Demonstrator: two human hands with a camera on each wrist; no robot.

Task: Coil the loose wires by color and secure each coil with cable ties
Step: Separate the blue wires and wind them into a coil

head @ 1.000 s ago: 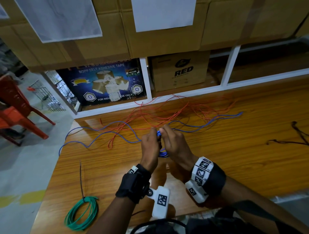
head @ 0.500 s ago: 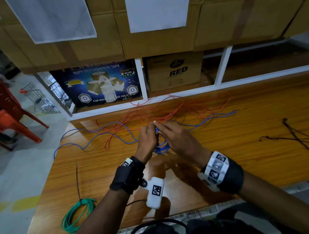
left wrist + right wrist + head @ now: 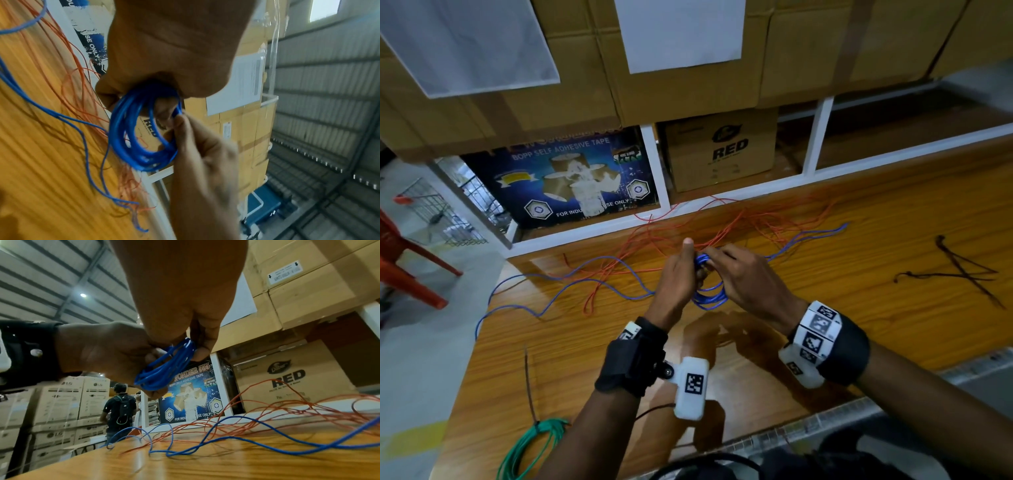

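Observation:
A small coil of blue wire [image 3: 709, 291] [image 3: 141, 129] [image 3: 166, 369] hangs between both hands above the wooden table [image 3: 859, 308]. My left hand [image 3: 681, 274] grips the coil's top, thumb raised. My right hand [image 3: 739, 277] pinches the coil's upper edge from the right side. Loose blue wire [image 3: 571, 284] trails from the coil to the left and right across the table. Loose orange wire [image 3: 739, 226] lies tangled behind the hands. A green coil [image 3: 530, 448] bound with a black cable tie [image 3: 530, 387] lies at the near left corner.
Black cable ties [image 3: 959, 270] lie on the table at the right. Cardboard boxes [image 3: 719, 150] and a white-framed shelf [image 3: 654, 219] stand behind the table. A red chair [image 3: 400, 260] is on the floor at left. A person [image 3: 119, 407] stands far off.
The right hand drew back toward the coil after reaching left over it. The blue coil has gained loops and the loose blue wire has shifted nearer.

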